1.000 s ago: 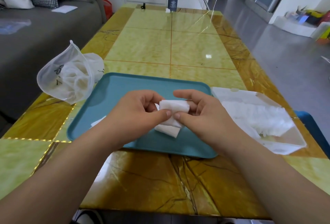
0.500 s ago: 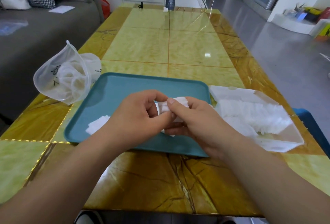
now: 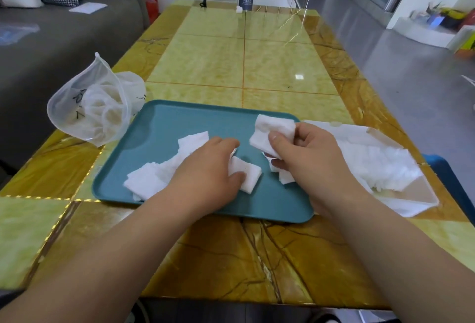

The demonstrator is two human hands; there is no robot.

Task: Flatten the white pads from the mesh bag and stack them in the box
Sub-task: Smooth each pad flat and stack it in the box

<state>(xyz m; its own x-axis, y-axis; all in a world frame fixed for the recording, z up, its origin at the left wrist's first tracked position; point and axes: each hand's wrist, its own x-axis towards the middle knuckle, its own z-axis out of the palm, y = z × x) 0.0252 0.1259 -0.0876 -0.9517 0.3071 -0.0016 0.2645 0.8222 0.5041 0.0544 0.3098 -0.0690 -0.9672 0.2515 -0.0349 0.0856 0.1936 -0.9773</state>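
On the teal tray [image 3: 159, 127], your left hand [image 3: 208, 168] curls thumb and fingers around a folded pad [image 3: 248, 178], next to some loose pads [image 3: 151, 180]. Your right hand [image 3: 304, 158] pinches a white pad [image 3: 273, 129] between thumb and fingers, held just above the tray. The box [image 3: 411, 201] on your right holds more pads [image 3: 385, 171] — the mesh bag [image 3: 97, 109] lies on your left.

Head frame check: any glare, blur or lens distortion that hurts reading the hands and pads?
Head view: the wide-angle lens stretches the forearms near the bottom edge; a small glare spot and streaks sit on the table, far from the work; left hand and right hand read sharp; the pads in the box wash into one white mass.
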